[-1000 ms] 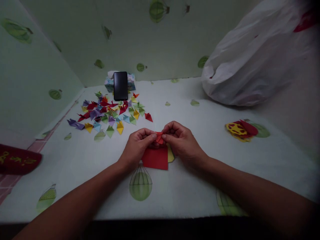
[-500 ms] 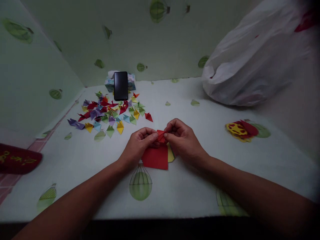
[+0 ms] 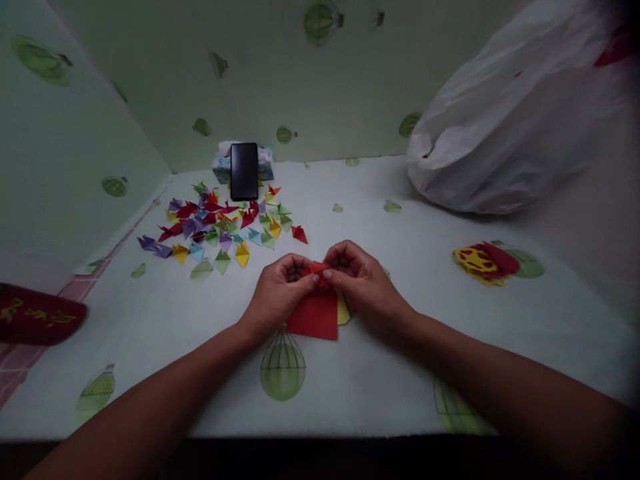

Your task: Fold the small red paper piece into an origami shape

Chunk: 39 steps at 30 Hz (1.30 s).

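Observation:
Between my two hands is a small folded piece of red origami paper (image 3: 319, 268), partly covered by the fingers. My left hand (image 3: 284, 283) pinches its left side with thumb and forefinger. On the right side, my right hand (image 3: 361, 279) grips it the same way, thumb tip close to the other thumb. Flat on the table just below lies a square red sheet (image 3: 316, 317), with a yellow sheet (image 3: 343, 311) showing from under its right edge. Several folded paper pieces (image 3: 223, 260) in many colours lie in a loose heap to the far left.
A black phone (image 3: 244, 171) leans on a tissue box (image 3: 222, 167) behind the heap. At the back right bulges a white plastic bag (image 3: 480, 147). Red and yellow paper cut-outs (image 3: 477, 260) lie at the right; a red object with yellow markings (image 3: 45, 315) is at the left edge.
My thumbs have drawn closer together on the small red paper, and my right hand has shifted slightly left. The view has moved a little; the other things stay put.

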Available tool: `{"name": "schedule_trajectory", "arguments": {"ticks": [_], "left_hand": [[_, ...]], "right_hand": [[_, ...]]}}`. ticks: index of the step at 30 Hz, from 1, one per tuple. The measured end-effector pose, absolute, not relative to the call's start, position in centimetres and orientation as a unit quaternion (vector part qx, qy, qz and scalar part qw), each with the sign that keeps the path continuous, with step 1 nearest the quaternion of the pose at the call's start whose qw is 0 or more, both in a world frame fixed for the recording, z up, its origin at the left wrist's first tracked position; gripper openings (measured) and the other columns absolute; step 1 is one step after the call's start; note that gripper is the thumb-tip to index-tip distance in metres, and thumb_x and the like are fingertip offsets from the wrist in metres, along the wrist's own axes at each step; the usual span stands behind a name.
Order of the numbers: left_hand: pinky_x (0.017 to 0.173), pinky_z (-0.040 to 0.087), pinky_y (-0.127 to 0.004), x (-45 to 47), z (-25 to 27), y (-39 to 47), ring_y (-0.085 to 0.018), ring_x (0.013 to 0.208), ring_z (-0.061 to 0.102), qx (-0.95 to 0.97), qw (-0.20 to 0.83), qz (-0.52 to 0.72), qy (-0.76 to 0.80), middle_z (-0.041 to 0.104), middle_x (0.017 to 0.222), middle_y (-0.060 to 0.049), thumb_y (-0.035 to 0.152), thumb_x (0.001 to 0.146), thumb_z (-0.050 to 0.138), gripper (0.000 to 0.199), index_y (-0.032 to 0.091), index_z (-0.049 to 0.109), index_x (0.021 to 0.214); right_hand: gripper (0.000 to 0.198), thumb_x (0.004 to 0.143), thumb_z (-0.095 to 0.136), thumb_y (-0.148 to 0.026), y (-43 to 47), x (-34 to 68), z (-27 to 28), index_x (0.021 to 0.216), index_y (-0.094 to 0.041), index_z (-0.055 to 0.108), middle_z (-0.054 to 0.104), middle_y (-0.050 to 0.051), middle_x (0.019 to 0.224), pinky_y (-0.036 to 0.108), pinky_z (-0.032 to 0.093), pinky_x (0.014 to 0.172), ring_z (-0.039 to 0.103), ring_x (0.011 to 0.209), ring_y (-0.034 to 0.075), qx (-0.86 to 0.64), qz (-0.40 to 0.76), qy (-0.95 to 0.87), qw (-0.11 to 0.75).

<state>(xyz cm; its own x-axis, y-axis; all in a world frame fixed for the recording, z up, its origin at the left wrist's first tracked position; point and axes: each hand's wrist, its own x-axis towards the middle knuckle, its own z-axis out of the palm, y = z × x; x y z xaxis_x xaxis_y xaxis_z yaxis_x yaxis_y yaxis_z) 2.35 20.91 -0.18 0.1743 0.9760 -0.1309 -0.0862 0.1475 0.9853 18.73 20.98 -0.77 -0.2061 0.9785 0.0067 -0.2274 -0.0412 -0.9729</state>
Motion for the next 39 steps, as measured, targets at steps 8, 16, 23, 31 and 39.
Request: {"name": "schedule_trajectory", "arguments": {"ticks": [8, 16, 23, 31, 39], "left_hand": [[0.074, 0.054, -0.028, 2.48, -0.32, 20.81, -0.014, 0.075, 0.068, 0.502, 0.602, 0.445, 0.433, 0.073, 0.082, -0.001, 0.026, 0.071, 0.081, 0.025, 0.017, 0.069, 0.089], [0.076, 0.056, -0.031, 2.54, -0.38, 20.73, -0.016, 0.077, 0.072, 0.513, 0.595, 0.453, 0.422, 0.075, 0.081, -0.002, 0.026, 0.072, 0.080, 0.022, 0.017, 0.068, 0.089], [0.069, 0.054, -0.026, 2.25, -0.51, 20.85, -0.013, 0.068, 0.068, 0.498, 0.597, 0.455, 0.435, 0.073, 0.072, -0.001, 0.032, 0.081, 0.076, 0.018, 0.016, 0.068, 0.084], [0.069, 0.053, -0.026, 2.29, -0.50, 20.86, -0.013, 0.066, 0.067, 0.457, 0.610, 0.476, 0.440, 0.072, 0.070, -0.001, 0.032, 0.079, 0.077, 0.020, 0.015, 0.068, 0.085], [0.069, 0.053, -0.027, 2.17, -0.37, 20.89, -0.014, 0.068, 0.068, 0.483, 0.603, 0.450, 0.448, 0.073, 0.074, -0.002, 0.035, 0.078, 0.078, 0.022, 0.016, 0.067, 0.083]], "right_hand": [[0.015, 0.079, 0.073, -0.029, 21.11, 18.88, -1.15, 0.080, -0.020, 0.061, 0.063, -0.002, 0.068, 0.026, 0.045, 0.057, 0.058, 0.061, 0.012, -0.418, 0.582, -0.492, 0.494], [0.014, 0.080, 0.072, -0.028, 21.06, 18.83, -1.19, 0.080, -0.020, 0.061, 0.063, -0.002, 0.067, 0.026, 0.046, 0.057, 0.059, 0.060, 0.012, -0.424, 0.569, -0.505, 0.492], [0.015, 0.085, 0.067, -0.033, 20.92, 18.82, -0.78, 0.082, -0.018, 0.063, 0.066, -0.001, 0.068, 0.026, 0.048, 0.061, 0.061, 0.061, 0.011, -0.399, 0.610, -0.495, 0.473], [0.015, 0.077, 0.074, -0.025, 21.13, 18.90, -0.93, 0.086, -0.018, 0.064, 0.068, -0.002, 0.069, 0.027, 0.050, 0.067, 0.063, 0.063, 0.011, -0.376, 0.650, -0.457, 0.477], [0.011, 0.074, 0.071, -0.020, 21.03, 18.77, -0.67, 0.082, -0.018, 0.064, 0.064, -0.003, 0.063, 0.027, 0.048, 0.060, 0.060, 0.057, 0.011, -0.411, 0.623, -0.460, 0.482]]}}
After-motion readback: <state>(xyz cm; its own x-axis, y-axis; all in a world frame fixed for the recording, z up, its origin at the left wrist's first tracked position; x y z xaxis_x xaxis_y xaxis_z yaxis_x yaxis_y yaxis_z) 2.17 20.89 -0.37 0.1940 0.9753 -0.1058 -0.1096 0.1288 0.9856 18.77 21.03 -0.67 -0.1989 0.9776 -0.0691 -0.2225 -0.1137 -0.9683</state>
